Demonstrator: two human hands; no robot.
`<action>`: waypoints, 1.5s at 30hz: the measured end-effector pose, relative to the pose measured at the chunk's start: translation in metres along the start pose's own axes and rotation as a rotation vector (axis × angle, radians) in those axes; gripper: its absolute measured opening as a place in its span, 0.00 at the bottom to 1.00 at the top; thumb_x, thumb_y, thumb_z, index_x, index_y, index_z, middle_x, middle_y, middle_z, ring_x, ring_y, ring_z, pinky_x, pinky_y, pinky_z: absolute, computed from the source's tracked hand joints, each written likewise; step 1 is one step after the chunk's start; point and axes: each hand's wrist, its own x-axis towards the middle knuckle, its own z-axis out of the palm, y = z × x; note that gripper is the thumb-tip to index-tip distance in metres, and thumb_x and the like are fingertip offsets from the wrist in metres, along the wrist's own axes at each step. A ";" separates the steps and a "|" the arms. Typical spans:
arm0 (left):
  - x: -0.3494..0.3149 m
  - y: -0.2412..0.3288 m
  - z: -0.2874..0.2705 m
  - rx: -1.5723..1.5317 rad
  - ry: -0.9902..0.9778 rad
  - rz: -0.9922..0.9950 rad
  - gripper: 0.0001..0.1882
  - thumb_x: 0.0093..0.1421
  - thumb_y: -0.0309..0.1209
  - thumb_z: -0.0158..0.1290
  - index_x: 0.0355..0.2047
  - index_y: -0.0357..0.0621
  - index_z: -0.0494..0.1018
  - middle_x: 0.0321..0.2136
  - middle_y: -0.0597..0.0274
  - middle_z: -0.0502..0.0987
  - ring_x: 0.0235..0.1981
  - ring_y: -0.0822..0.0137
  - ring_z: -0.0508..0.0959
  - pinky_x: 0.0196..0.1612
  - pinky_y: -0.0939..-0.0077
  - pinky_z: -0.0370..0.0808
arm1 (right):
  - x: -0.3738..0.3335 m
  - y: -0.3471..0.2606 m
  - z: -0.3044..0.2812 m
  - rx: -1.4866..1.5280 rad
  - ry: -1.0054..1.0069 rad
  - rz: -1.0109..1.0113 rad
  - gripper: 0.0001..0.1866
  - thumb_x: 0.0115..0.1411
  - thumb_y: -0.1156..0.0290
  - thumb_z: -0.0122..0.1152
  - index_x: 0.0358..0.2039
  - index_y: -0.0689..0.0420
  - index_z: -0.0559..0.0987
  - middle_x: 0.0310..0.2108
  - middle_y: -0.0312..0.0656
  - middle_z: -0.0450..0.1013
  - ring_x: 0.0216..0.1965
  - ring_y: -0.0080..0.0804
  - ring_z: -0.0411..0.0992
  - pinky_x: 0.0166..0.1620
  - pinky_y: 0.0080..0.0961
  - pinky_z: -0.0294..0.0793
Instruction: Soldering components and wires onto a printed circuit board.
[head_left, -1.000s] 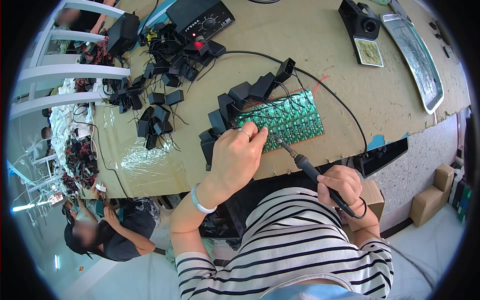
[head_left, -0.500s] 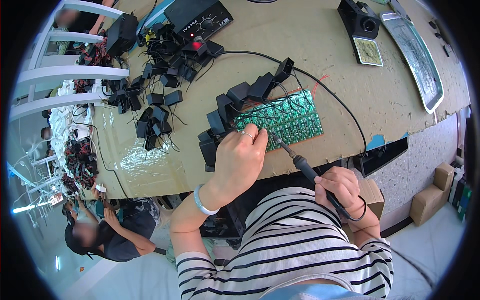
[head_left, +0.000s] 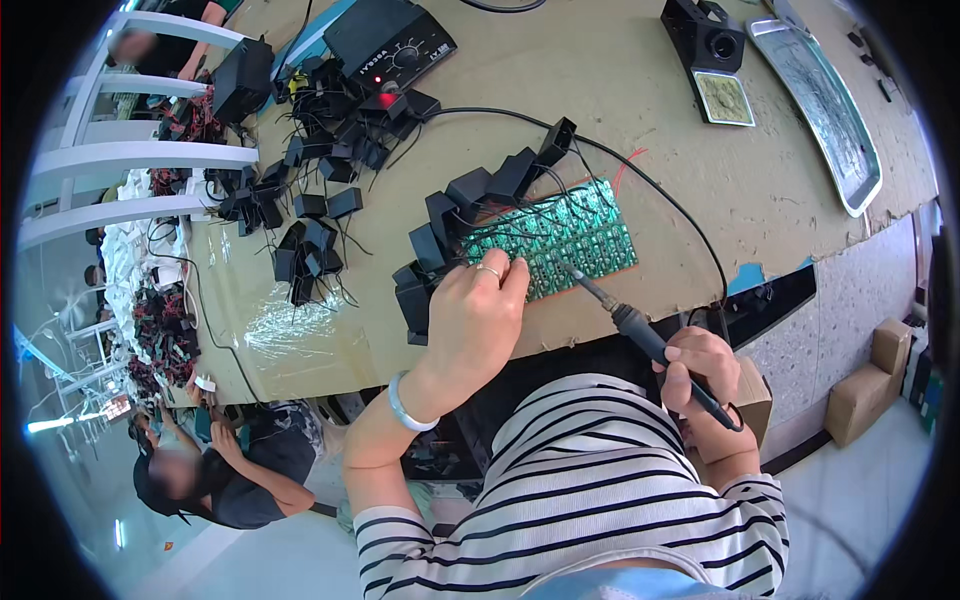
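A green circuit board panel (head_left: 590, 235) lies on the worktable, its surface covered with rows of small solder points. Black box-shaped parts (head_left: 468, 190) stand along its far and left edges, their thin black wires running onto it. My left hand (head_left: 478, 305) rests at the board's near left corner, fingertips pinched together; whatever is between them is too small to make out. In my right hand (head_left: 703, 368) is a soldering iron (head_left: 635, 325), gripped by its dark handle. Its metal tip points at the board's near edge, right of my left fingers.
A black soldering station (head_left: 390, 45) with a dial and red light stands at the far left, beside piled black boxes (head_left: 320, 245). At the far right are an iron holder (head_left: 715, 45) and a metal tray (head_left: 825, 110). A cable (head_left: 690, 210) curves around the board. Another person (head_left: 230, 460) sits at left.
The soldering iron has drawn back to the right, its tip farther from my left fingertips. My left hand keeps nearly the same place on the board, and the view has shifted slightly.
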 end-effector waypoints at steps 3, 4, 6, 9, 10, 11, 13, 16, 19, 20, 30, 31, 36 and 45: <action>0.000 -0.001 0.002 0.010 0.014 -0.013 0.11 0.53 0.22 0.60 0.38 0.38 0.81 0.27 0.60 0.72 0.23 0.62 0.75 0.29 0.68 0.73 | 0.002 0.000 -0.002 -0.009 0.014 -0.018 0.10 0.50 0.86 0.61 0.35 0.65 0.74 0.22 0.42 0.72 0.17 0.35 0.72 0.21 0.29 0.74; 0.000 -0.002 0.002 0.019 0.019 -0.022 0.11 0.53 0.23 0.61 0.38 0.40 0.82 0.28 0.61 0.73 0.21 0.60 0.74 0.27 0.67 0.73 | 0.002 -0.001 -0.002 -0.026 -0.002 -0.034 0.11 0.50 0.86 0.61 0.35 0.65 0.75 0.22 0.42 0.72 0.17 0.35 0.72 0.21 0.28 0.74; 0.000 -0.001 0.000 0.007 0.017 -0.036 0.11 0.53 0.23 0.62 0.39 0.40 0.82 0.28 0.61 0.73 0.22 0.60 0.74 0.28 0.67 0.74 | 0.005 -0.003 -0.002 -0.043 -0.017 -0.049 0.11 0.49 0.86 0.62 0.35 0.65 0.75 0.22 0.41 0.72 0.17 0.34 0.72 0.21 0.28 0.74; -0.001 0.001 -0.005 -0.049 0.039 -0.085 0.12 0.55 0.24 0.63 0.40 0.40 0.82 0.28 0.61 0.74 0.25 0.60 0.76 0.31 0.66 0.75 | 0.008 -0.007 -0.004 -0.097 -0.073 -0.080 0.13 0.48 0.86 0.63 0.36 0.65 0.76 0.23 0.41 0.73 0.18 0.34 0.73 0.21 0.27 0.73; -0.002 0.002 -0.006 -0.093 0.061 -0.119 0.13 0.55 0.25 0.63 0.42 0.40 0.81 0.29 0.61 0.74 0.27 0.60 0.77 0.32 0.66 0.76 | 0.008 -0.007 -0.004 -0.095 -0.078 -0.082 0.13 0.48 0.86 0.64 0.36 0.65 0.76 0.24 0.41 0.73 0.18 0.34 0.73 0.21 0.27 0.73; -0.004 0.002 -0.007 -0.090 0.060 -0.119 0.13 0.55 0.25 0.63 0.42 0.40 0.81 0.29 0.61 0.74 0.27 0.60 0.77 0.32 0.66 0.76 | 0.007 -0.007 -0.005 -0.093 -0.083 -0.084 0.13 0.48 0.86 0.64 0.36 0.65 0.76 0.24 0.41 0.73 0.18 0.34 0.73 0.21 0.27 0.74; -0.010 -0.002 -0.010 -0.064 0.131 -0.107 0.16 0.56 0.26 0.64 0.45 0.41 0.80 0.30 0.61 0.75 0.31 0.60 0.77 0.37 0.66 0.76 | 0.008 -0.007 -0.006 -0.093 -0.078 -0.082 0.14 0.48 0.86 0.64 0.37 0.65 0.76 0.24 0.41 0.73 0.18 0.34 0.73 0.21 0.27 0.73; -0.020 -0.001 -0.017 -0.084 0.114 -0.122 0.18 0.54 0.26 0.66 0.46 0.41 0.79 0.31 0.61 0.77 0.32 0.61 0.78 0.38 0.67 0.76 | 0.008 -0.008 -0.009 -0.099 -0.075 -0.078 0.14 0.48 0.85 0.64 0.37 0.64 0.76 0.24 0.41 0.73 0.18 0.34 0.73 0.21 0.26 0.73; -0.023 -0.002 -0.019 -0.181 0.107 -0.153 0.19 0.53 0.25 0.67 0.46 0.40 0.79 0.30 0.61 0.78 0.32 0.62 0.78 0.38 0.68 0.76 | 0.007 -0.008 -0.008 -0.099 -0.079 -0.075 0.14 0.49 0.85 0.64 0.38 0.64 0.76 0.24 0.41 0.73 0.18 0.34 0.73 0.21 0.26 0.73; -0.024 -0.003 -0.018 -0.215 0.122 -0.172 0.18 0.53 0.24 0.67 0.45 0.40 0.79 0.29 0.61 0.78 0.32 0.62 0.78 0.38 0.68 0.76 | 0.007 -0.008 -0.007 -0.097 -0.082 -0.074 0.14 0.49 0.85 0.64 0.37 0.64 0.76 0.24 0.41 0.73 0.18 0.34 0.73 0.21 0.26 0.73; -0.018 -0.012 -0.036 -0.237 -0.213 -0.132 0.24 0.58 0.23 0.59 0.55 0.43 0.71 0.27 0.61 0.78 0.32 0.56 0.78 0.45 0.62 0.72 | 0.002 -0.013 -0.007 -0.078 -0.109 -0.059 0.13 0.50 0.84 0.65 0.38 0.64 0.76 0.24 0.41 0.74 0.19 0.34 0.73 0.22 0.26 0.74; -0.015 -0.013 -0.040 -0.239 -0.212 -0.132 0.24 0.58 0.23 0.59 0.55 0.43 0.71 0.27 0.61 0.78 0.32 0.56 0.78 0.45 0.62 0.72 | 0.001 -0.014 -0.007 -0.085 -0.109 -0.057 0.13 0.50 0.84 0.65 0.38 0.64 0.76 0.24 0.41 0.74 0.19 0.34 0.73 0.22 0.27 0.74; 0.002 -0.019 -0.044 -0.510 -0.310 -0.111 0.19 0.57 0.23 0.59 0.50 0.43 0.74 0.27 0.60 0.78 0.31 0.55 0.76 0.41 0.62 0.72 | 0.004 -0.018 -0.009 -0.089 -0.117 -0.037 0.13 0.51 0.84 0.65 0.38 0.63 0.75 0.24 0.40 0.74 0.19 0.33 0.73 0.23 0.27 0.75; -0.010 -0.010 -0.020 -0.288 -0.169 -0.044 0.07 0.57 0.23 0.60 0.36 0.39 0.74 0.30 0.58 0.77 0.34 0.55 0.75 0.40 0.64 0.73 | 0.004 -0.020 -0.009 -0.072 -0.131 -0.012 0.08 0.57 0.81 0.60 0.37 0.63 0.74 0.23 0.42 0.72 0.18 0.36 0.73 0.23 0.30 0.74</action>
